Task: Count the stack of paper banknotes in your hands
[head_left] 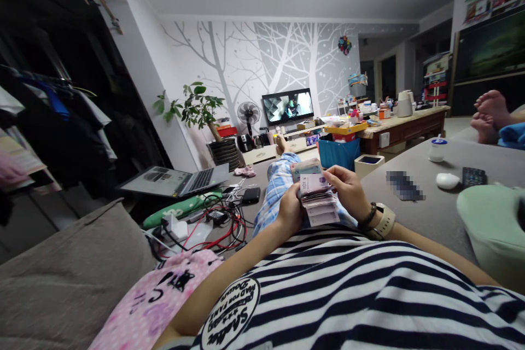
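A fanned stack of banknotes (320, 199) is held above my lap. My left hand (290, 209) is closed round the stack's left side, with the thumb toward its front. On the upper right, my right hand (348, 188) pinches the edge of a note, its fingers partly hidden behind the paper. The notes in front look pale purple, and greenish ones show at the top of the stack. My right wrist carries a pale watch (385, 221) and a dark bead bracelet (369, 214).
On the left lie an open laptop (180, 180), tangled cables (229, 224) and a pink blanket (164, 295). To the right are a blurred phone (404, 186), a white mouse (447, 181), a remote (474, 176) and a green neck pillow (488, 219). Another person's feet (490, 112) rest far right.
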`<state>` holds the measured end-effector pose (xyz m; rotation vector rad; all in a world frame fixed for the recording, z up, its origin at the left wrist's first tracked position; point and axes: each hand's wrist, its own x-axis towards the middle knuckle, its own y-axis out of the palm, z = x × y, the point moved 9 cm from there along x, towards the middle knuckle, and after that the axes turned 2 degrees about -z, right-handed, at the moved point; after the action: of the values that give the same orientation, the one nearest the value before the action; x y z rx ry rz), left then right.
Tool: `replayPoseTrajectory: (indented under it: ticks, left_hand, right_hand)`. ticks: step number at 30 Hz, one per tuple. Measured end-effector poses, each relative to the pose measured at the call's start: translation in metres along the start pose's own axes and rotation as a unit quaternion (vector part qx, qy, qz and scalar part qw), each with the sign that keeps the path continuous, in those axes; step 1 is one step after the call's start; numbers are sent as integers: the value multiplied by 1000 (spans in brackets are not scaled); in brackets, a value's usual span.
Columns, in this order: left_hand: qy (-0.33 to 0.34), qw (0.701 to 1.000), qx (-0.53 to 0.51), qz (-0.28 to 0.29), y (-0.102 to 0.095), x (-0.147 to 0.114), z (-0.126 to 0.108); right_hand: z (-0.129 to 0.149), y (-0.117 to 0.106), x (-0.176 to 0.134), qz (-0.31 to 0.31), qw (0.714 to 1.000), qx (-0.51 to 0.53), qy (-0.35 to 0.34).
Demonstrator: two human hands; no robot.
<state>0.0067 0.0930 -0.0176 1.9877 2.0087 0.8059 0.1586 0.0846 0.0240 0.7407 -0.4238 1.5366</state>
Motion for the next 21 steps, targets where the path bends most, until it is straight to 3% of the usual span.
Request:
replayPoseTrajectory:
  ticks: [11,21]
  left_hand:
    - [-38,999,-15,6,3,-1,4]
    - [-16,1000,-14,3,0,1,3]
  right_hand:
    - [1,0,-1,3,1000,-9,15]
    - [1,0,-1,3,1000,-16,16]
